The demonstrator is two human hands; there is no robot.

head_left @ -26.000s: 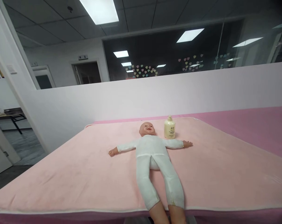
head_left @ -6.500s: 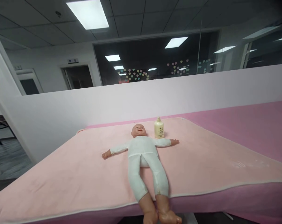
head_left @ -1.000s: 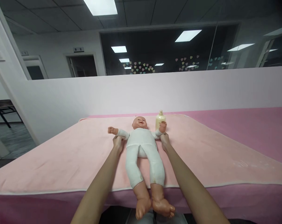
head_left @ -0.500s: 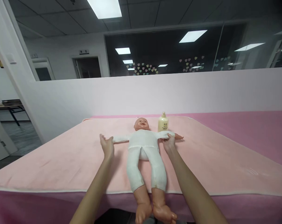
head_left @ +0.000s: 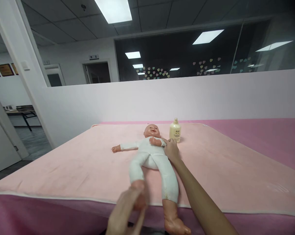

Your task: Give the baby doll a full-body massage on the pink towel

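Observation:
A baby doll (head_left: 151, 160) in a white suit lies on its back on the pink towel (head_left: 88, 173). Its arm on the right is folded over its chest, and my right hand (head_left: 171, 149) is closed on that sleeve near the elbow. The doll's other arm stretches out to the left. Low in the view, my left hand (head_left: 126, 209), blurred by motion, is at the doll's raised left-side foot, with its fingers around the ankle and foot. The other leg hangs over the front edge.
A pale yellow pump bottle (head_left: 175, 131) stands on the towel just beyond my right hand. Behind the bed is a white half wall (head_left: 127, 101) with glass above. A doorway and a desk show at the far left.
My left hand has moved from the doll's outstretched left-side arm down to its foot, which is now lifted. The right-side arm has been folded over the chest. The view has shifted slightly.

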